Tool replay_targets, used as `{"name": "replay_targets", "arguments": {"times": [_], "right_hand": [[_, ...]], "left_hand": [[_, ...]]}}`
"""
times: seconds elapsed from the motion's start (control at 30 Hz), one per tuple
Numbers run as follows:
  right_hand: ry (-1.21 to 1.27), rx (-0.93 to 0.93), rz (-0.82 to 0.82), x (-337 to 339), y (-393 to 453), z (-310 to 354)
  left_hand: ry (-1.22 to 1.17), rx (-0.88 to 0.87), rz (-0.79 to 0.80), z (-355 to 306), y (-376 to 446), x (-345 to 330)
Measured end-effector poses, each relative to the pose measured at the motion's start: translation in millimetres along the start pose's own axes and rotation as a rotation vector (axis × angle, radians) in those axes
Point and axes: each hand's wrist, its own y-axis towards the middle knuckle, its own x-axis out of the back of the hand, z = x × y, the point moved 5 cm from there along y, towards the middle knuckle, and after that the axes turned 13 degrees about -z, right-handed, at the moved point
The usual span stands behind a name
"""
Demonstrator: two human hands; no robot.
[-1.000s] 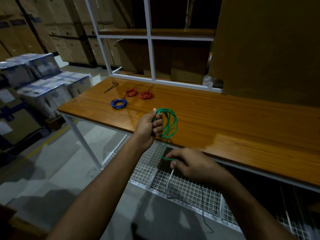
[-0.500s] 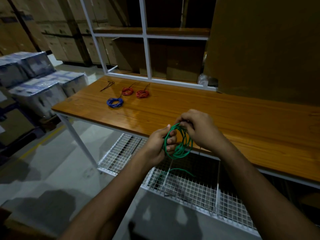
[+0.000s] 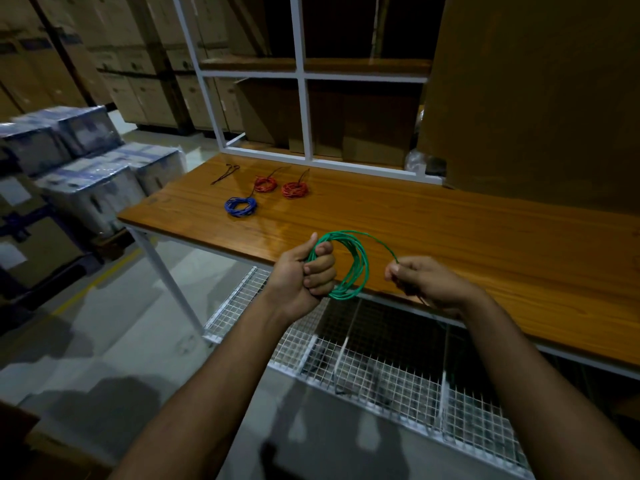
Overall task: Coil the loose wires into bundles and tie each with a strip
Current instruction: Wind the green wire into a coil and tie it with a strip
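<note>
Step in hand: coiling the green wire (image 3: 349, 268); judging by the three tied-looking bundles on the desk (image 3: 433, 233), this is a later bundle in the run.
Left hand (image 3: 304, 277): its grip is a closed fist round one side of the green coil, which hangs in the air just over the desk's near edge.
Right hand (image 3: 420, 280): thumb and fingers pinch the free strand that arcs off the top of the coil; the tail drops below the hand, hard to follow.
Next move: probably another wrap over the fist, keeping the strand taut so the loops stay even.
Finished bundles: blue coil (image 3: 241, 206) and two red coils (image 3: 265, 183) (image 3: 294, 189), far left of the desk.
Strips: dark ties (image 3: 225, 173) beyond them.
Containers: wire basket (image 3: 381, 372) under the desk; contents too dim to tell.
</note>
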Motion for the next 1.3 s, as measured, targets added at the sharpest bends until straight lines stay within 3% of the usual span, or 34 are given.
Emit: {"name": "replay_targets", "arguments": {"times": [0.13, 0.2, 0.27, 0.33, 0.4, 0.47, 0.57, 0.67, 0.77, 0.83, 0.93, 1.07, 1.17, 1.23, 1.3], "right_hand": [[0.265, -0.324, 0.043, -19.0, -23.2, -40.1], [0.173, -0.336, -0.048, -34.0, -33.8, -41.6], [-0.26, -0.184, -0.107, -49.1, -42.8, -26.2], [-0.743, 0.017, 0.03, -73.1, -57.2, -1.9], [-0.971, 0.185, 0.199, -96.8, -73.3, 19.5], [-1.003, 0.346, 0.282, -113.1, -81.3, 40.5], [-0.932, 0.633, 0.11, -115.9, -76.4, 83.7], [-0.714, 0.765, -0.331, -86.8, -72.8, 118.3], [-0.853, 0.658, -0.597, -62.4, -60.1, 118.3], [-0.894, 0.531, -0.5, -60.3, -44.1, 106.8], [-0.846, 0.421, -0.219, -65.7, -30.2, 100.2], [-0.785, 0.559, -0.411, -62.1, -22.0, 117.2], [-0.968, 0.555, -0.571, -64.0, -13.2, 120.3], [-0.992, 0.478, -0.515, -69.5, -2.4, 108.1], [-0.815, 0.364, -0.313, -80.8, 8.3, 85.1]], "left_hand": [[-0.013, -0.059, 0.027, -20.7, 0.0, 5.5], [-0.008, -0.093, 0.013, -28.9, 3.4, 7.7], [-0.001, -0.122, -0.023, -34.9, 7.2, 9.1], [0.016, -0.155, -0.078, -40.0, 12.0, 12.1], [0.048, -0.177, -0.136, -42.6, 17.1, 16.7], [0.099, -0.179, -0.184, -40.8, 20.3, 20.5], [0.212, -0.182, -0.246, -29.6, 22.3, 26.5], [0.252, -0.136, -0.246, -14.8, 21.9, 30.1], [0.212, -0.055, -0.191, -8.8, 16.7, 28.5], [0.144, 0.005, -0.142, -8.0, 14.0, 28.7], [0.13, 0.035, -0.124, -9.6, 11.9, 38.6], [0.211, 0.072, -0.052, -2.6, 3.5, 47.0], [0.217, 0.131, 0.012, -1.1, -4.5, 45.2], [0.184, 0.15, 0.044, -9.5, -7.5, 44.7], [0.174, 0.163, 0.058, -19.4, -9.3, 48.3]]}}
